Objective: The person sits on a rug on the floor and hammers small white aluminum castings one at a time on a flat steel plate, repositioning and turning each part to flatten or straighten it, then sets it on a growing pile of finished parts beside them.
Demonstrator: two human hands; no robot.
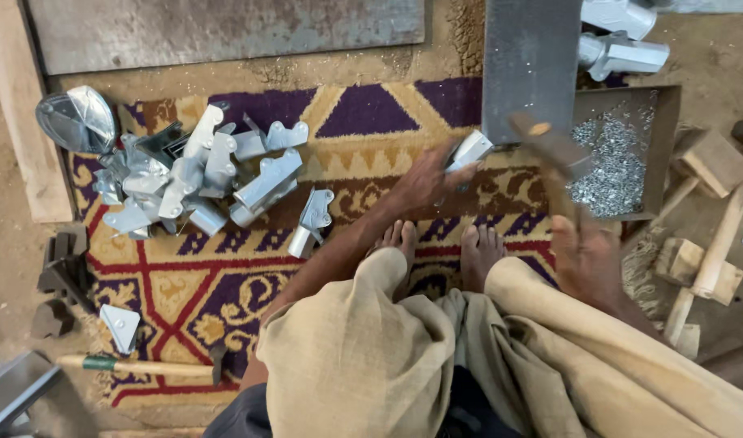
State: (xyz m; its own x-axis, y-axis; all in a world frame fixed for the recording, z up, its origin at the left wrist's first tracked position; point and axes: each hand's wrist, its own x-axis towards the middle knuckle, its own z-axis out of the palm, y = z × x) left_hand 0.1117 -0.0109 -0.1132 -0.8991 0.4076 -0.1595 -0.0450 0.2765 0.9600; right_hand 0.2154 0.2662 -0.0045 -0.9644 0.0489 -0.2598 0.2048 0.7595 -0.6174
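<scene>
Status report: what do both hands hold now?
Left hand grips bent metal piece at steel block. Right hand holds blurred hammer above it. Nothing between.

A single view is given, taken from a camera worn on the head and aimed almost straight down. The knees and bare feet [436,247] are seen at the near edge, close to the lens, with the patterned rug [363,122] spread beneath them on the floor. The far edge of the frame is reached at a grey metal sheet [225,28] and bare ground. A wooden plank [22,113] is caught at the far left, wooden mallets [716,243] at the right. Everything is viewed from short range, within arm's reach. No second view is provided, so nothing is shared between views.
</scene>
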